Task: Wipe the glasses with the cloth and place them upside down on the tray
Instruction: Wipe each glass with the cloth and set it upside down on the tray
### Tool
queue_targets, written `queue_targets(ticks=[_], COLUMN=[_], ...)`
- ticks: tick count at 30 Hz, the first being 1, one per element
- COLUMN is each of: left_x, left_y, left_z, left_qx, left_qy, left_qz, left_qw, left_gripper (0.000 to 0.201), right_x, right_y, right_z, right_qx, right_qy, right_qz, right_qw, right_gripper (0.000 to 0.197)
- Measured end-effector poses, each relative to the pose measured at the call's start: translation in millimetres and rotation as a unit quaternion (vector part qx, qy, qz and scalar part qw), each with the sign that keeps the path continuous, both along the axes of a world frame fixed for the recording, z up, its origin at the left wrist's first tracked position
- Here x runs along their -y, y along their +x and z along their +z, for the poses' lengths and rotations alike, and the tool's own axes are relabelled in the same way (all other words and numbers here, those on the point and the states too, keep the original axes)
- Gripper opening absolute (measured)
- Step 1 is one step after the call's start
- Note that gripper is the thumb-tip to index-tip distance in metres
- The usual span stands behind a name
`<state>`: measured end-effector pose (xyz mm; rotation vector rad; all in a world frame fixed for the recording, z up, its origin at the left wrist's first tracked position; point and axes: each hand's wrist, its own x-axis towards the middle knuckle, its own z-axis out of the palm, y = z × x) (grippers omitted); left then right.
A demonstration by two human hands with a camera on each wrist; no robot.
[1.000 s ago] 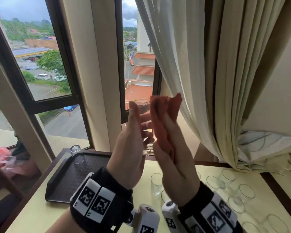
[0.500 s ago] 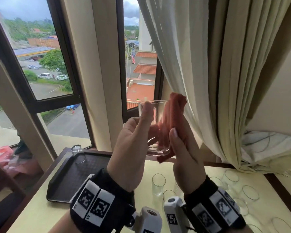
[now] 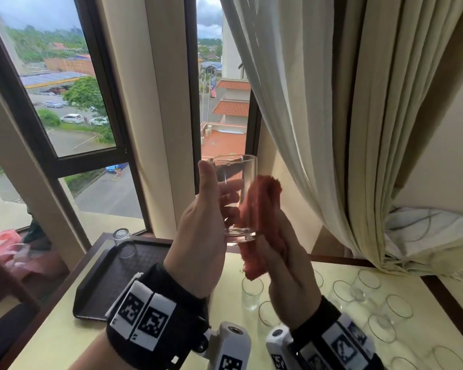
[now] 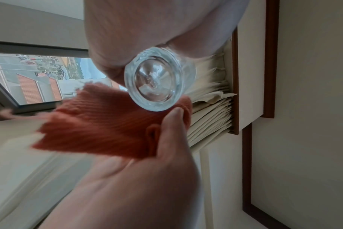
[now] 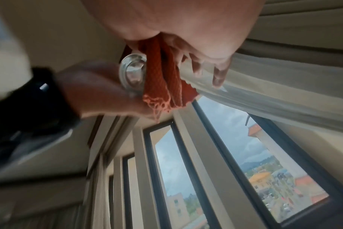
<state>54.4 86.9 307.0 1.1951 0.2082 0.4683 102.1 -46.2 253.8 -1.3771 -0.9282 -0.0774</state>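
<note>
Now | left hand [image 3: 198, 231] wraps upright glass [image 3: 235, 182] | right hand [image 3: 289, 276], thumb apparently pinning cloth [image 3: 262, 209], presses it on glass side | cloth lower than 0.5s ago, rim exposed

held glass [image 3: 238, 180]: held upright between the hands, above the table [image 3: 59, 343]; gripped at its left side by the left hand [image 3: 198, 236].
cloth [image 3: 262, 209]: pressed to the held glass's right side by the right hand [image 3: 289, 284].
tray [image 3: 110, 284]: laid on the table, below and left of the left hand.
tray glass [image 3: 124, 243]: stood upside down at the tray's far edge.
loose glasses [image 3: 344, 291]: spread on the table below and right of the right hand.
curtain [image 3: 318, 102]: hung behind the hands, to their right.
window [image 3: 72, 102]: seen behind the hands, to their left.
</note>
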Motion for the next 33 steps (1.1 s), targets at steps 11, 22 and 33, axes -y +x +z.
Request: queue_targets(ticks=[11,22,33], left_x=[-1.5,12.7,-4.4], left_y=[-2.4,0.4,-10.0], left_z=[1.6,2.9,9.0], left_qx=[0.001,-0.004,0.045], left_qy=[-0.019,-0.023,-0.028], left_qz=[0.016,0.022,-0.047], left_qw=[1.000,0.999,0.997], left_gripper=[0.078,0.087,0.125], right_x=[-3.8,-16.1,-6.0], right_y=[-8.0,3.1,-9.7], right_z=[13.0,46.3,6.1], right_qx=[0.223,0.035,0.068], right_qy=[-0.061,0.014,-0.029], right_qz=[-0.006,0.005,0.019], right_qw=[0.973,0.999,0.997], right_gripper=[0.061,0.059,0.062])
